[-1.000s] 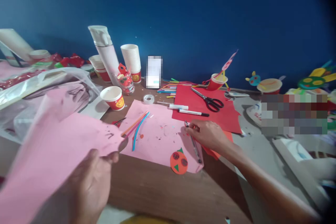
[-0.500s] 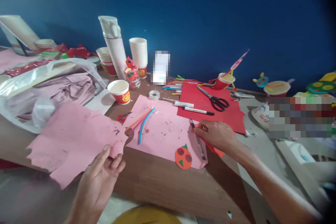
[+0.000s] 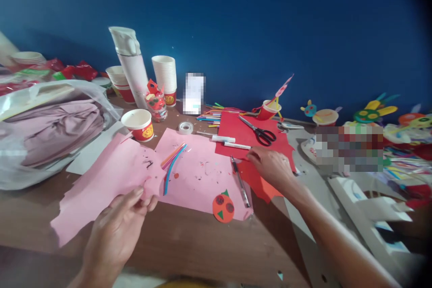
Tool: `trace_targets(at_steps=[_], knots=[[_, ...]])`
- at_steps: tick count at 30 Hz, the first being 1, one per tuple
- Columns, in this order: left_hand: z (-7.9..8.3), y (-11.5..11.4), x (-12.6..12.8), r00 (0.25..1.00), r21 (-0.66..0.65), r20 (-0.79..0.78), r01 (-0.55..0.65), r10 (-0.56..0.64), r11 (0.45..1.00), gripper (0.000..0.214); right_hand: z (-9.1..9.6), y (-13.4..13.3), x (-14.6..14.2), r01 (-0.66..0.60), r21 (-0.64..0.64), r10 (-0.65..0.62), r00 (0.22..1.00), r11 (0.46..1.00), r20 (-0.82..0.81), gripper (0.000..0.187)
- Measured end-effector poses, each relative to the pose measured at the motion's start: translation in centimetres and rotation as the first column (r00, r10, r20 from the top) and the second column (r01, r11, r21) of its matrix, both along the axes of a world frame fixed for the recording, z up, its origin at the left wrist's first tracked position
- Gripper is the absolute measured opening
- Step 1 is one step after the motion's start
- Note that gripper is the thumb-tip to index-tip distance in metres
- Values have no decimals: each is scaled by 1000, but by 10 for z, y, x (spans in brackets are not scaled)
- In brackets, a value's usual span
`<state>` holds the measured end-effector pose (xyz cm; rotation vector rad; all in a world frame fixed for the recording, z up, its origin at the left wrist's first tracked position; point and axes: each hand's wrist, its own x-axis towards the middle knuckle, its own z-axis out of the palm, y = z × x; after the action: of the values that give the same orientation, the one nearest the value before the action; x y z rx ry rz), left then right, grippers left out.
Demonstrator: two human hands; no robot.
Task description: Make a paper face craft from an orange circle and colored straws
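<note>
Already the orange face [image 3: 223,209] has eyes, nose and stem, lying on the near right of the pink paper [image 3: 195,198]; the cup [image 3: 137,125] at left is unadorned. Left fingers [image 3: 137,191] pinch a pink sheet [image 3: 101,184]; whether right fingers [image 3: 255,155] grip the marker [image 3: 236,145], I cannot tell.

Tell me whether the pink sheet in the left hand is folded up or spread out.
Spread out: the pink sheet fans broadly from the left hand, its ragged outer edge in plain view.

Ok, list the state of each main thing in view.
Torn pink paper: held by left hand
Black-handled scissors: blades closed
Clear pen: lying flat
Nearest paper cup: upright
Tall cup stack: upright, nested
White flask: lid on
Tape roll: lying flat
Blue strip: curved
</note>
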<state>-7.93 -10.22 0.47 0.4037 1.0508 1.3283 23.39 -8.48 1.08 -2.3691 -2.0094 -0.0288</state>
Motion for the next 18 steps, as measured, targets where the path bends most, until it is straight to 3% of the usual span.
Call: trace_targets(at_steps=[3, 8, 11, 14, 16, 18], knots=[[-4, 5, 8, 998, 43, 15, 54, -55, 998, 21, -10, 15, 12, -124, 105, 110, 985, 987, 132, 25], [-20, 13, 7, 997, -69, 74, 7, -2, 998, 15, -28, 25, 18, -182, 62, 171, 974, 981, 148, 26], [-27, 16, 4, 996, -115, 90, -3, 13, 993, 15, -25, 24, 18, -202, 50, 194, 971, 978, 138, 29], [-29, 19, 6, 995, -73, 96, 44, -37, 996, 16, -13, 32, 29, -127, 67, 117, 984, 990, 137, 33], [-28, 20, 8, 993, -39, 91, 73, -69, 997, 15, -7, 44, 41, 32, 75, -44, 987, 997, 152, 34], [-26, 20, 11, 995, -31, 79, 70, -68, 997, 13, -5, 56, 55, 115, 45, -121, 980, 992, 156, 34]])
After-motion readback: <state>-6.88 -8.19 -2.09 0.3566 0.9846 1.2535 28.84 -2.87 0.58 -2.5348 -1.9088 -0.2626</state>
